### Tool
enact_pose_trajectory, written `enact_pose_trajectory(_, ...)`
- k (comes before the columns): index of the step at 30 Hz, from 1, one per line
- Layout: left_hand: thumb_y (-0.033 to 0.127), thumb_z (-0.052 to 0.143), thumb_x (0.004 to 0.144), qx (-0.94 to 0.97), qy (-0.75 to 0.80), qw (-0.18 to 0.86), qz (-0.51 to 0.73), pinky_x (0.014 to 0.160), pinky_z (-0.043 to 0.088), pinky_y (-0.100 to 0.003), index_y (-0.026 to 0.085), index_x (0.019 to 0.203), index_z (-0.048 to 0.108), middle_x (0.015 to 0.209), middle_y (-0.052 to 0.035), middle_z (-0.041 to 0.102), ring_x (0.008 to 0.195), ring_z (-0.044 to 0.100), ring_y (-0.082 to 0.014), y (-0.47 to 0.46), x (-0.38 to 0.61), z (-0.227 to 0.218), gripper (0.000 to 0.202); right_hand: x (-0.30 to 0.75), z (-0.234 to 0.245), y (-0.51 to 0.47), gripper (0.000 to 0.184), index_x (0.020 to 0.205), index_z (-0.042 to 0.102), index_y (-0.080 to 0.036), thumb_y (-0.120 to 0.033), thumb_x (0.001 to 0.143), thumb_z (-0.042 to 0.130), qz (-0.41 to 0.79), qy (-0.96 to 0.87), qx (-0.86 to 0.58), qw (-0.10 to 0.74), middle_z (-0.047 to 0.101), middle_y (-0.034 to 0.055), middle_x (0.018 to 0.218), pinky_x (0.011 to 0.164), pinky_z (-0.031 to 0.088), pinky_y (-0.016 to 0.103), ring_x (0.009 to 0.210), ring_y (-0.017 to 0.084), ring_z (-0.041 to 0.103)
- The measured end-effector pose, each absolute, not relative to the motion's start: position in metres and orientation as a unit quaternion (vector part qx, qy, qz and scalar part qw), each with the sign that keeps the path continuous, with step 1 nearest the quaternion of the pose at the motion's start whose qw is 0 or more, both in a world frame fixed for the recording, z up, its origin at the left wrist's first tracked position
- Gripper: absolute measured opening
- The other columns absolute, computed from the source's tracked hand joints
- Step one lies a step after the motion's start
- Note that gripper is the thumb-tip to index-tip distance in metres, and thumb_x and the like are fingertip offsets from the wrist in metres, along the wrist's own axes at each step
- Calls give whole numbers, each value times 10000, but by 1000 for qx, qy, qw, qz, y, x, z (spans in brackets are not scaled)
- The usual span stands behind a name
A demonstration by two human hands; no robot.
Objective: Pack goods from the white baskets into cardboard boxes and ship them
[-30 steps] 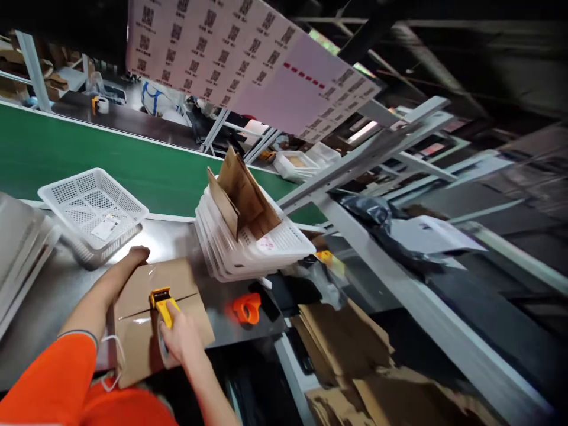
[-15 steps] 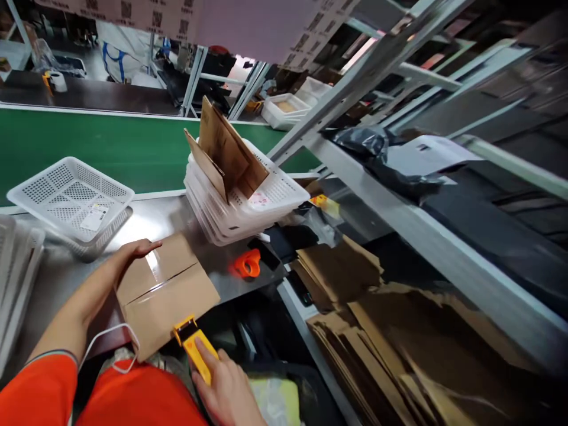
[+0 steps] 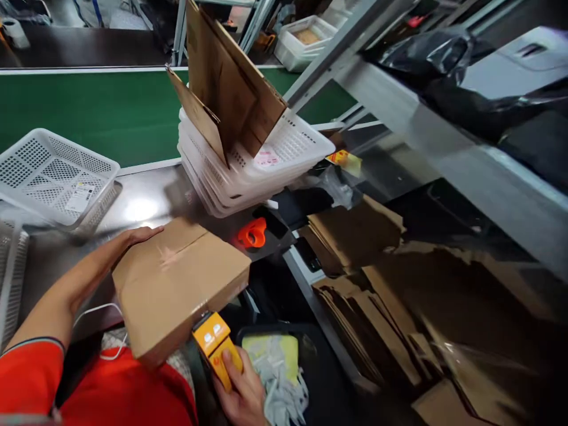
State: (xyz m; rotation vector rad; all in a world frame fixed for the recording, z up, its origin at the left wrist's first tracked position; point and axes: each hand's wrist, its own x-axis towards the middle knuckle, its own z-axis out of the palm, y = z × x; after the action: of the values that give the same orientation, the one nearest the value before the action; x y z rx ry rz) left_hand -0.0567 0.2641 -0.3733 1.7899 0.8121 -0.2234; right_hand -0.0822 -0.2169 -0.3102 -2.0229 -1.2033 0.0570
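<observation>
A closed brown cardboard box [image 3: 180, 284] rests at the near edge of the steel worktable [image 3: 142, 201], tilted up toward me, with clear tape along its top seam. My left hand [image 3: 137, 236] lies flat on the box's far left corner. My right hand [image 3: 242, 393] grips a yellow tape dispenser [image 3: 215, 343] just below the box's near edge, its head against that edge. An orange sleeve covers my left upper arm.
A stack of white perforated trays [image 3: 275, 160] holds upright folded cardboard [image 3: 226, 89]. Another white tray [image 3: 53, 174] sits at left. An orange tape tool [image 3: 252, 232] lies by the table edge. Flattened cartons [image 3: 386, 284] pile at right. A green conveyor [image 3: 89, 112] runs behind. A black bin [image 3: 284, 367] sits below.
The dispenser has travelled from the middle of the box top toward me and over its near edge. The box has tipped up toward me. My view has dropped lower.
</observation>
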Motion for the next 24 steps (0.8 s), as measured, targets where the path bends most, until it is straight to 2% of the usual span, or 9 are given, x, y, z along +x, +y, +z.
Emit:
enact_pose_trajectory(2,656,635,932,785,314,523,-106,930,588,-370,91,848,812,904,-163,832,993,772,-295,265,-46,-359,598,-65,-267,-196,705,1667,452,-371,-188,1009,623,28,-485,-799,355,685,95,1069,640,655,336,826,230,729)
enact_pose_trajectory(5,582,637,950,823,275,494,-51,1082,545,-392,51,1161,796,1262,-209,802,1230,720,-309,273,-49,-305,593,-47,-214,-149,575,1601,575,-283,-270,1027,607,32,-503,-820,271,695,103,1012,681,644,316,797,217,720)
enact_pose_trajectory(9,709,572,959,865,166,474,-13,1204,501,-448,152,1587,577,1651,-171,570,1483,579,-336,261,-108,-214,840,-37,-156,-65,577,1575,616,-322,-393,1002,617,65,-475,-871,103,729,110,993,680,603,325,714,228,720)
enact_pose_trajectory(10,750,632,904,890,137,434,-14,1255,452,-489,163,1657,489,1720,-172,480,1557,494,-367,250,-125,-198,966,-35,-141,-44,590,1587,598,-342,-410,1001,620,83,-468,-877,76,742,117,1032,712,599,333,743,237,734)
enact_pose_trajectory(12,811,773,738,949,158,273,3,1312,312,-640,137,1724,355,1807,-225,270,1647,288,-487,224,-149,-181,1265,-31,-113,-6,602,1611,559,-357,-422,1014,605,117,-466,-876,51,758,132,1108,800,592,355,868,269,765)
enact_pose_trajectory(13,806,793,719,962,193,194,4,1310,246,-707,113,1728,335,1819,-255,193,1658,206,-535,213,-154,-178,1307,-28,-101,9,602,1617,548,-351,-422,1022,592,127,-470,-872,49,763,140,1134,840,589,372,936,289,771)
enact_pose_trajectory(15,788,761,776,963,257,82,-6,1286,218,-750,106,1722,339,1823,-275,131,1648,180,-569,201,-154,-179,1240,-23,-87,28,610,1632,524,-328,-438,1034,574,140,-483,-863,57,763,159,1194,907,582,415,1052,325,764)
enact_pose_trajectory(19,767,640,889,959,276,27,-53,1205,356,-702,148,1745,282,1831,-250,152,1569,332,-554,215,-138,-178,1116,-22,-107,11,655,1665,482,-323,-471,1036,587,153,-484,-855,101,743,170,1258,957,581,434,1073,327,756)
enact_pose_trajectory(24,734,703,840,956,277,44,-90,1173,396,-652,183,1755,241,1818,-238,225,1523,381,-533,249,-127,-162,1164,-33,-196,-73,630,1627,546,-360,-427,1004,613,173,-458,-857,157,770,131,1192,880,633,398,912,282,762)
